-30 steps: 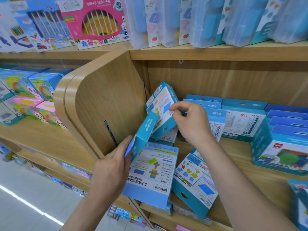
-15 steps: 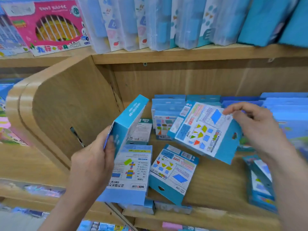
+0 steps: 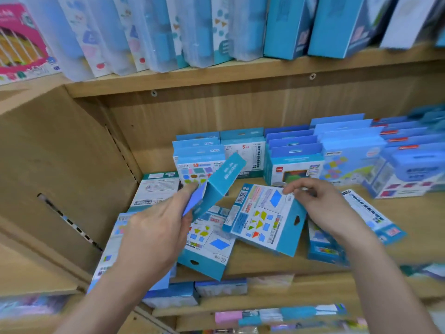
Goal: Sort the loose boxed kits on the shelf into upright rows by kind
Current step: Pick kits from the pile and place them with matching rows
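Observation:
My left hand (image 3: 156, 227) grips a slim blue kit box (image 3: 216, 184), tilted up above the wooden shelf (image 3: 265, 266). My right hand (image 3: 322, 206) pinches the top edge of a blue-and-white shapes kit (image 3: 262, 220), which lies slanted over other boxes. Under it lies a second shapes kit (image 3: 207, 244) flat near the shelf's front edge. A flat kit (image 3: 113, 251) lies beneath my left wrist, partly hidden. Another flat box (image 3: 156, 189) lies at the back left. Upright rows of blue kits (image 3: 293, 153) stand along the back.
A curved wooden side panel (image 3: 60, 177) closes the shelf on the left. More flat boxes (image 3: 370, 213) lie at the right under my right forearm. The upper shelf (image 3: 216, 75) carries upright clear and blue packs. Lower shelves hold small boxes (image 3: 219, 288).
My right hand has brought the shapes kit down and left onto the loose boxes. The left hand's slim box has tipped more to the right. The view has swung right.

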`<state>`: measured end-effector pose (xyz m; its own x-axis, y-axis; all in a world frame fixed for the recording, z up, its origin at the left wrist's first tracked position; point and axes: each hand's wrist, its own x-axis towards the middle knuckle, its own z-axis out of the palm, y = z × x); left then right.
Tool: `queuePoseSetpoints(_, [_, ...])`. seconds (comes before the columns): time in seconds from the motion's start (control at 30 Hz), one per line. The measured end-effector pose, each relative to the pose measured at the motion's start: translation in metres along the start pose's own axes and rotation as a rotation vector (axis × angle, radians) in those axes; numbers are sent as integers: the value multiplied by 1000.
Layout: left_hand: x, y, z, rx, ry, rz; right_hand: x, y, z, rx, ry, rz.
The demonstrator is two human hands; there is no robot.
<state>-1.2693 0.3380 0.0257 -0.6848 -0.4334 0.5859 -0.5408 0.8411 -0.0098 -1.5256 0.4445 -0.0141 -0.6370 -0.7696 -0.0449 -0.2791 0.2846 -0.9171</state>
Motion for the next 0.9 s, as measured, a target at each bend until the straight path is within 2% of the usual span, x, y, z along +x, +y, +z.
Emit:
queuePoseSetpoints(0.13, [9, 20, 13, 3, 52, 74, -6, -4, -35, -227, 120, -64])
queuePoseSetpoints(0.23, [17, 37, 24, 2, 26, 100, -1, 3, -42, -363, 86, -41])
queuePoseSetpoints(0.4, [25, 68, 46, -7, -13, 136, 3, 22, -33, -302, 101, -43])
queuePoseSetpoints(0.57, [17, 79, 75, 14, -54, 248, 0, 25, -37, -316, 158, -64])
queuePoseSetpoints(0.73, [1, 85, 96, 71, -190, 347, 3, 23, -38, -306, 125, -101])
queuePoseSetpoints(0.9, [7, 84, 84, -29, -431, 170, 9, 20, -36, -441, 101, -116])
